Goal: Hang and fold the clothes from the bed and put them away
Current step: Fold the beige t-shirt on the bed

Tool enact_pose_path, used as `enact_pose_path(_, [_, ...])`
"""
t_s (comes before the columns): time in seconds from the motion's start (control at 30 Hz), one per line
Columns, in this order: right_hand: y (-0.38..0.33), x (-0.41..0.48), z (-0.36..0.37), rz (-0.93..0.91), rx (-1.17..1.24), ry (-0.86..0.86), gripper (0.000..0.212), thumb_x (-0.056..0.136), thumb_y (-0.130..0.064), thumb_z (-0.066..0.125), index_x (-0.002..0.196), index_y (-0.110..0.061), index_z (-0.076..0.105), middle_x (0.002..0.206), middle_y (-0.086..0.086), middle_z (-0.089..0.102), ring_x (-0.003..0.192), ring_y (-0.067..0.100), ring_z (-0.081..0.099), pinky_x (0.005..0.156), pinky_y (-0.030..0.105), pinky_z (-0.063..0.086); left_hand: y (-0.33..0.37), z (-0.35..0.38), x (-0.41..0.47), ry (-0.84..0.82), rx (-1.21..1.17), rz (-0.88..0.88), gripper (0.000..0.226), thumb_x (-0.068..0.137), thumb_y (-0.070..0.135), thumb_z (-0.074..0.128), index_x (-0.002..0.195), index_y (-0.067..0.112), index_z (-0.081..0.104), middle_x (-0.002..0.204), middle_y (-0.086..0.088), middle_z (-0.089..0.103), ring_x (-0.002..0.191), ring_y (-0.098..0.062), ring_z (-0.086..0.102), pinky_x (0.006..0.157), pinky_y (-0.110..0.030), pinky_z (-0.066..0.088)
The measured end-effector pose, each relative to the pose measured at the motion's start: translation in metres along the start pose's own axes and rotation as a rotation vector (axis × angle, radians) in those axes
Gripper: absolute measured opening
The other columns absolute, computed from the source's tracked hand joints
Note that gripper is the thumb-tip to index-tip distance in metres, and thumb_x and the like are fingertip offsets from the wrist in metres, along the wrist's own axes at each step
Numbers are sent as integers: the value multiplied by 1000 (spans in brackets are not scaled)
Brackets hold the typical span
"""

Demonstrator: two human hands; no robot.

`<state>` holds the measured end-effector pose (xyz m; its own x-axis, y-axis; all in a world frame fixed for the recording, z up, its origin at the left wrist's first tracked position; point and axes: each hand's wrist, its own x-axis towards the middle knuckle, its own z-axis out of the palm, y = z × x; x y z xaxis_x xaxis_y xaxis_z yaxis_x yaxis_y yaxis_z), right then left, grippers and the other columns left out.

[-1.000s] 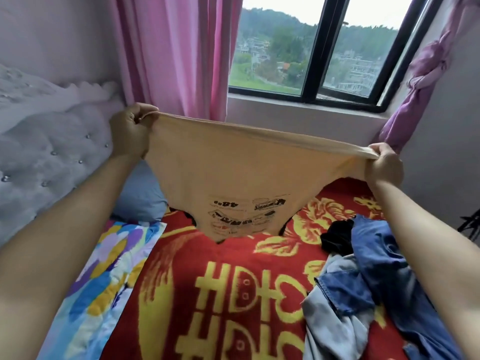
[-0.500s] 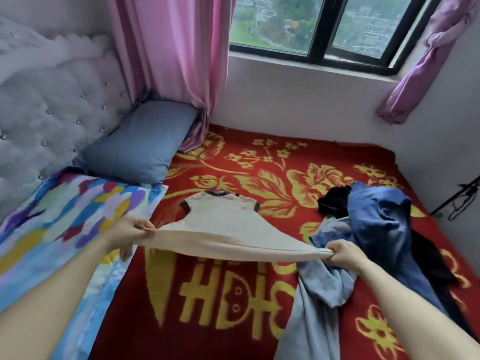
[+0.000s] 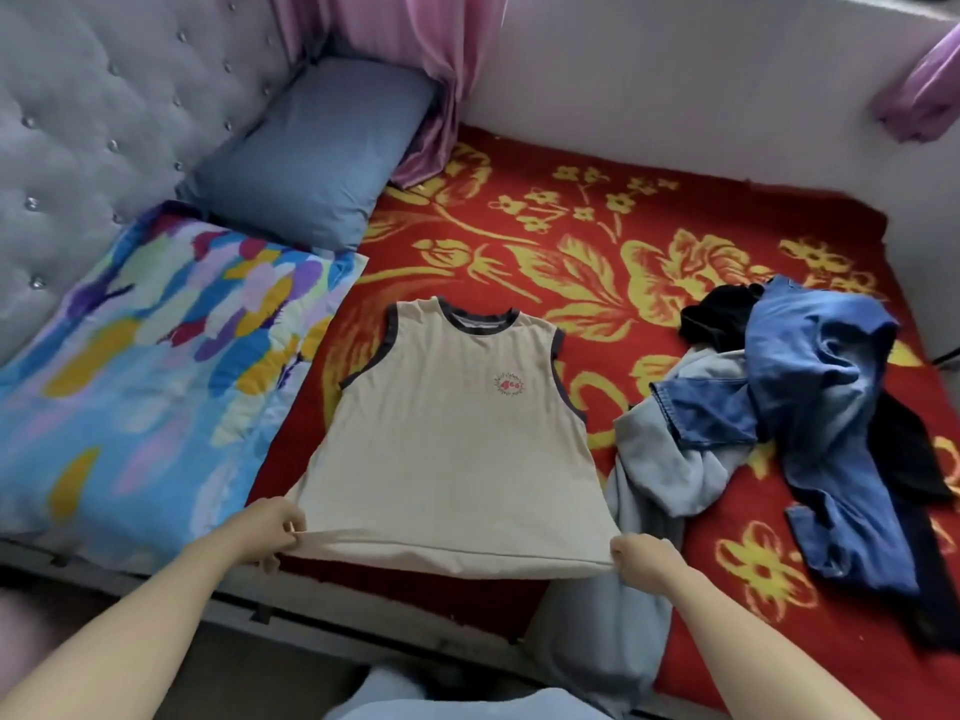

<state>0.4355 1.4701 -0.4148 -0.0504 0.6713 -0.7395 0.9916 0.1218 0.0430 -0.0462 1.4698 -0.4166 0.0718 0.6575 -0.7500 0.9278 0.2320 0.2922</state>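
A beige sleeveless shirt with dark trim and a small red chest logo lies flat on the red and yellow bed cover, neck pointing away from me. My left hand pinches its lower left hem corner. My right hand grips the lower right hem corner. The hem is stretched taut between both hands near the bed's front edge. To the right lies a heap of clothes: blue denim, a light grey-blue garment and a black piece.
A blue pillow and a colourful patterned pillow rest against the grey tufted headboard on the left. Pink curtain hangs at the back. The white wall borders the bed's far side.
The shirt was held up in the air in front of the window, then swung down. It now lies spread flat on the bed, both hands still gripping the hem.
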Motion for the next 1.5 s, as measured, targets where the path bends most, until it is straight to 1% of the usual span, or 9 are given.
enact_pose_path(0.17, [-3, 3, 38, -59, -209, -112, 36, 89, -5, 39, 63, -26, 22, 110, 6, 60, 107, 27, 55, 80, 32, 32, -1, 54, -9, 52, 394, -77, 25, 89, 18, 44, 96, 32, 62, 105, 6, 64, 99, -17, 58, 77, -25, 38])
enact_pose_path(0.23, [-7, 0, 49, -91, -273, -202, 24, 88, -4, 42, 70, -19, 38, 86, 4, 54, 96, 27, 51, 78, 33, 31, 2, 72, -13, 40, 555, -118, 29, 90, 14, 42, 102, 31, 62, 109, 3, 59, 106, -20, 55, 82, -27, 34])
enact_pose_path(0.3, [-11, -1, 61, -132, -322, -301, 17, 88, -6, 45, 95, -12, 59, 94, 9, 58, 96, 29, 51, 75, 33, 32, 5, 89, -16, -22, 643, -175, 31, 91, 13, 42, 109, 26, 63, 114, 0, 57, 113, -21, 50, 89, -30, 34])
enact_pose_path(0.4, [-13, -1, 69, -136, -337, -418, 25, 89, -4, 41, 102, -7, 61, 85, 11, 56, 73, 25, 48, 67, 32, 37, 10, 109, -18, -65, 630, -208, 27, 93, 19, 42, 111, 25, 62, 122, 1, 58, 118, -20, 46, 95, -33, 34])
enact_pose_path(0.53, [-18, 5, 47, -119, -243, -310, 20, 92, -6, 38, 93, -16, 55, 66, 0, 37, 55, 14, 30, 58, 27, 33, 21, 110, -14, -25, 552, -200, 25, 95, 28, 41, 112, 20, 59, 122, -1, 57, 117, -21, 47, 95, -35, 35])
enact_pose_path(0.77, [-32, 38, -8, -111, -126, -171, 27, 94, -11, 36, 106, -11, 60, 78, 2, 47, 83, 21, 44, 64, 26, 34, 36, 49, 28, 158, 396, -130, 21, 94, 27, 38, 89, 22, 58, 89, 3, 52, 83, -16, 42, 74, -31, 33])
enact_pose_path(0.97, [-47, 75, -58, -26, -84, -82, 30, 93, -15, 40, 115, -13, 59, 117, 7, 59, 108, 25, 53, 80, 30, 45, 50, -34, 89, 243, 329, -44, 21, 92, 23, 37, 82, 20, 55, 99, -1, 59, 94, -19, 46, 71, -31, 31])
enact_pose_path(1.17, [-62, 135, -110, 13, -59, 37, 28, 93, -16, 41, 114, -13, 60, 118, 8, 56, 112, 26, 48, 77, 31, 40, 59, -100, 162, 336, 241, 67, 33, 98, 29, 36, 123, 23, 57, 123, 2, 57, 115, -20, 47, 84, -32, 40])
enact_pose_path(1.5, [-67, 208, -136, -17, -104, 160, 29, 91, -14, 43, 117, -13, 56, 117, 7, 51, 114, 28, 43, 81, 35, 39, 70, -137, 243, 400, 109, 86, 33, 97, 28, 44, 129, 23, 53, 124, 1, 58, 116, -22, 47, 81, -35, 46])
